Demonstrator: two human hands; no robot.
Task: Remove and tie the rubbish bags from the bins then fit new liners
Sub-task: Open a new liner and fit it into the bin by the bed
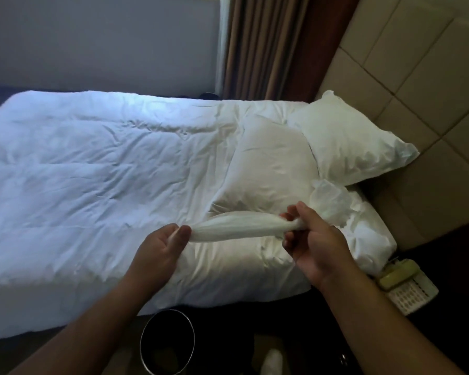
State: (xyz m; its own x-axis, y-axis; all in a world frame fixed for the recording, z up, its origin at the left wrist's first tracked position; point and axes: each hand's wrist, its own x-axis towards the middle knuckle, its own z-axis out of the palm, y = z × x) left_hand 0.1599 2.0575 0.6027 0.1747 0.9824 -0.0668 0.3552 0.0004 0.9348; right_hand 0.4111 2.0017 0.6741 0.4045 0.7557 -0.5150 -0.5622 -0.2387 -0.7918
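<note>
Where the white duvet (92, 171) spreads over the bed, it fills most of the view, rumpled and lit bluish at its far end. Beige padded wall panels (417, 63) rise at the head of the bed on the right, and a brown striped curtain (268, 44) hangs beside them at the far side. Two white pillows sit at the head: one (271, 169) lies flat on the duvet, the other (349, 142) leans against the panels. On the dark floor just beside the near edge of the bed stands a round black bin (193, 334) with a shiny rim, its inside dark. A pale corded telephone (406, 285) rests to the right of the bed's near corner.

Both bare forearms reach out over the duvet. The left hand (160, 247) pinches one end of a white plastic liner (233, 228) between thumb and fingers. The right hand (317, 239) has its fingers curled round the liner further along. Between the two hands the liner is drawn into a taut, gathered rope above the bedding, well above the bin. Beyond the right hand its loose end (331, 201) billows in a crumpled bunch near the leaning pillow.
</note>
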